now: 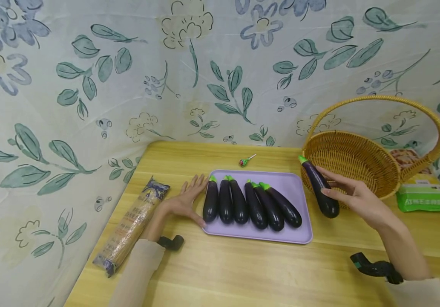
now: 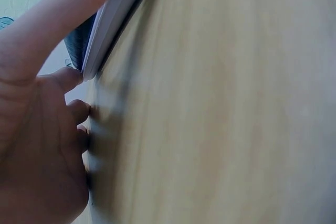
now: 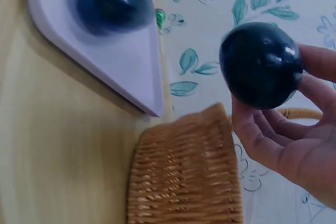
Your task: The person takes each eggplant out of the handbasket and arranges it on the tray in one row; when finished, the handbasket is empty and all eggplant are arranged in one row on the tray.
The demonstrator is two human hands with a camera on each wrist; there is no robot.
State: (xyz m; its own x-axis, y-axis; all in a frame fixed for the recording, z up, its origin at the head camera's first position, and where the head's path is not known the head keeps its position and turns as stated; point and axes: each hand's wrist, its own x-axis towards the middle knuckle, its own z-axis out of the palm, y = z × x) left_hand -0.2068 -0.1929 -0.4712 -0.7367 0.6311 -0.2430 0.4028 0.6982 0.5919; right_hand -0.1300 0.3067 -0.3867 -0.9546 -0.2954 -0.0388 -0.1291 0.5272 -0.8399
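My right hand (image 1: 352,192) grips a dark purple eggplant (image 1: 322,187) between thumb and fingers, in front of the wicker basket (image 1: 352,157). Its green stem end points up and away; in the right wrist view the rounded end of the held eggplant (image 3: 261,65) faces the camera. Several more eggplants (image 1: 256,207) lie side by side on a lilac tray (image 1: 300,236), stems toward the back. Spread along the tray's left edge, my left hand (image 1: 183,204) touches it with thumb and fingertips. The left wrist view shows those fingers (image 2: 68,78) against the tray rim (image 2: 105,30).
A long clear-wrapped packet (image 1: 131,228) lies left of my left forearm. Behind the tray is a lollipop (image 1: 247,160). A green and yellow bag (image 1: 427,194) stands right of the basket, whose tall handle (image 1: 377,98) arches over it. Flowered cloth (image 1: 220,76) hangs behind the table.
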